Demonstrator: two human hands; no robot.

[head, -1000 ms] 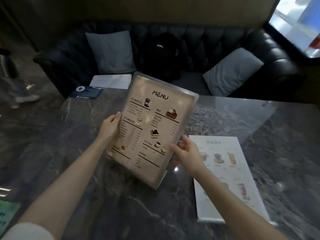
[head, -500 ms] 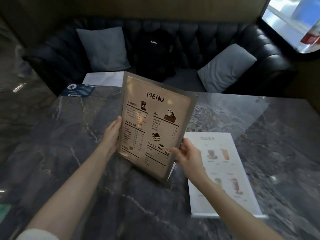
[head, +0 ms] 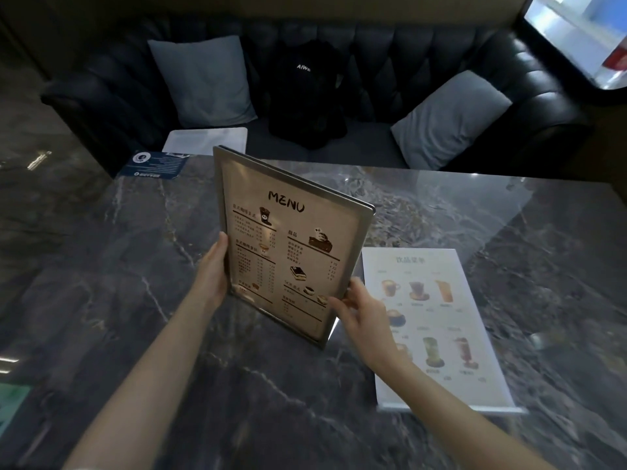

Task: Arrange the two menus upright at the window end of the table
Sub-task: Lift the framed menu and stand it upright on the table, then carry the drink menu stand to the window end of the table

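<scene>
A beige menu (head: 291,245) in a clear stand, headed "MENU", is held upright over the middle of the dark marble table (head: 101,283). My left hand (head: 212,276) grips its left edge and my right hand (head: 359,310) grips its lower right corner. Whether its base touches the table I cannot tell. A white drinks menu (head: 441,320) lies flat on the table just right of it, partly under my right forearm. The window (head: 576,35) shows at the top right.
A black tufted sofa (head: 424,56) runs along the table's far side, with two grey cushions (head: 200,79) and a black bag (head: 305,93) on it. A blue card (head: 152,164) and a white sheet (head: 207,139) lie at the far left edge.
The beige menu has been tipped from a backward lean to nearly upright and lowered toward the table. Both hands kept their grip.
</scene>
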